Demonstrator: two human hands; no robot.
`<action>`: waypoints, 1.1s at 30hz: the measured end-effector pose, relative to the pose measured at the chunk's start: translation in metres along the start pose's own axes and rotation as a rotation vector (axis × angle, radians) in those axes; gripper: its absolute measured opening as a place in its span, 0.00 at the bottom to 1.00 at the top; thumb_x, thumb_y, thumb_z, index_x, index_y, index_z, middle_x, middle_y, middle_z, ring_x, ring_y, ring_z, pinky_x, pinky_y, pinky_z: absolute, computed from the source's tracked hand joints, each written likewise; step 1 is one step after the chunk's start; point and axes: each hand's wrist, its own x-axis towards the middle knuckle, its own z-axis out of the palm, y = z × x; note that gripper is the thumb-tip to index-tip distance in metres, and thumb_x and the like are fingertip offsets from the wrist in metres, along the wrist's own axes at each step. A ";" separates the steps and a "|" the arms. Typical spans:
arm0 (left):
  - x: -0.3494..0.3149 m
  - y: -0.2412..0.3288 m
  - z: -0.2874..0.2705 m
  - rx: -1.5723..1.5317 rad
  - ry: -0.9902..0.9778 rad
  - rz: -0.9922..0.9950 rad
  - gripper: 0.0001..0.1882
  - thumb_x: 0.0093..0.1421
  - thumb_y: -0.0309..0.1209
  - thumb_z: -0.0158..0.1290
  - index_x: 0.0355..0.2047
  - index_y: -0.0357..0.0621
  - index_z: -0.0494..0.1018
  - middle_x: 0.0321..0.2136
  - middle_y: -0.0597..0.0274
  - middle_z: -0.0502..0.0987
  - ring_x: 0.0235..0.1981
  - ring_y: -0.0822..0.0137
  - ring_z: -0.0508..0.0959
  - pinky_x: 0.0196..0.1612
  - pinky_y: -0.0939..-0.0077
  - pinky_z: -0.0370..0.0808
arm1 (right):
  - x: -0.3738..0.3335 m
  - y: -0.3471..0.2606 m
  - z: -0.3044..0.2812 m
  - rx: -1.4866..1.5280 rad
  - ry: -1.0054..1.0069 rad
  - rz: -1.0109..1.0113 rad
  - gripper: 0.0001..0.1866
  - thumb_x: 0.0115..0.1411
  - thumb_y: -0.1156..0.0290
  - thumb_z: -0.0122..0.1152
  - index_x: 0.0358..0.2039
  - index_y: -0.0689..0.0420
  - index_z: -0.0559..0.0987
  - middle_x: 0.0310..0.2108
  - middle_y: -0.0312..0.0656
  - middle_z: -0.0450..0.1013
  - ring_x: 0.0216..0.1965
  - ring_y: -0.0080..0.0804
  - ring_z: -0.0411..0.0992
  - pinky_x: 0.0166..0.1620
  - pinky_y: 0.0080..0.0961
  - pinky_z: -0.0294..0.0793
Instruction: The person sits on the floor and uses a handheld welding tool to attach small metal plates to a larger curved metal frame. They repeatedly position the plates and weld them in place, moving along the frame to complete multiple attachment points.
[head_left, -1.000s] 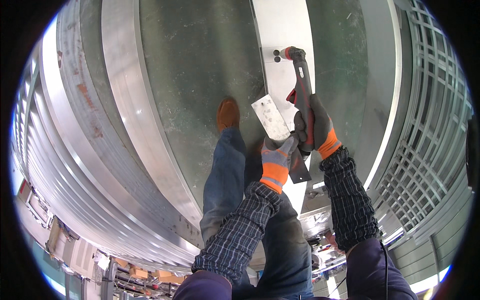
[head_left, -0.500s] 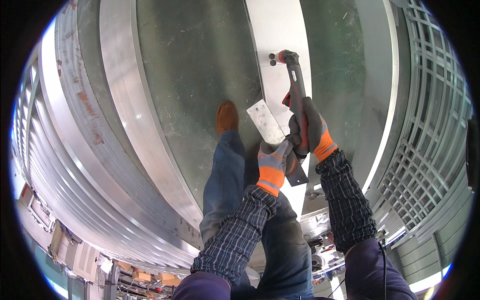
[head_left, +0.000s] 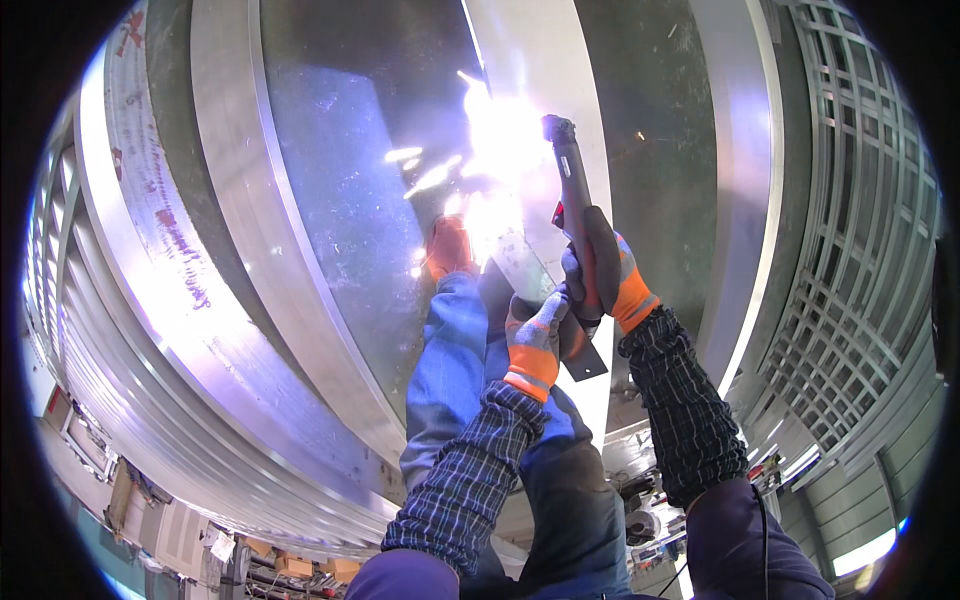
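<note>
My right hand [head_left: 612, 270], in a grey and orange work glove, is wrapped round the grip of a black and red welding gun [head_left: 572, 180]. An intense white-violet glare [head_left: 503, 135] with flying sparks sits left of its tip, hiding the spot being worked. My left hand [head_left: 532, 340], gloved alike, grips a flat metal plate [head_left: 522, 262] below the gun. One end of that plate points up-left toward the glare; its darker lower end [head_left: 582, 365] has a small hole. Beneath lies a long pale metal strip [head_left: 565, 70].
My brown shoe [head_left: 450, 248] stands on the green floor beside the sparks. Long metal profiles [head_left: 285, 200] run along the left. Pale metal grilles [head_left: 840, 330] stand at the right. Cardboard boxes [head_left: 292, 566] and loose tools appear near the lower edge.
A blinding glare and sparks have appeared at the gun's tip, lighting the floor and profiles. The gun has shifted slightly left, with both hands keeping their holds.
</note>
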 end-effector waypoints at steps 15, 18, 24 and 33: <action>-0.004 0.005 -0.007 0.032 -0.060 0.047 0.17 0.62 0.16 0.59 0.51 0.36 0.74 0.45 0.54 0.81 0.44 0.63 0.84 0.48 0.73 0.84 | -0.004 -0.001 0.005 0.121 0.102 0.119 0.33 0.68 0.33 0.44 0.45 0.55 0.74 0.17 0.37 0.65 0.13 0.29 0.64 0.18 0.30 0.66; -0.007 0.013 0.001 0.123 -0.037 0.033 0.18 0.61 0.17 0.61 0.51 0.37 0.74 0.44 0.56 0.82 0.42 0.65 0.85 0.44 0.75 0.85 | -0.009 -0.008 0.000 0.311 -0.004 0.122 0.32 0.69 0.33 0.43 0.40 0.54 0.74 0.17 0.37 0.64 0.12 0.31 0.63 0.17 0.32 0.65; -0.008 0.015 0.000 0.146 -0.009 -0.016 0.18 0.60 0.16 0.61 0.50 0.39 0.74 0.42 0.58 0.82 0.39 0.67 0.85 0.40 0.77 0.84 | -0.006 -0.003 0.001 0.132 0.050 0.112 0.35 0.67 0.31 0.45 0.30 0.55 0.72 0.16 0.37 0.64 0.11 0.30 0.62 0.16 0.32 0.64; -0.005 0.013 0.001 0.039 -0.024 0.047 0.15 0.62 0.17 0.59 0.50 0.38 0.75 0.40 0.58 0.82 0.37 0.67 0.84 0.40 0.77 0.84 | -0.004 -0.009 0.013 0.026 0.103 0.111 0.35 0.68 0.31 0.42 0.31 0.54 0.71 0.15 0.35 0.62 0.11 0.28 0.59 0.19 0.31 0.64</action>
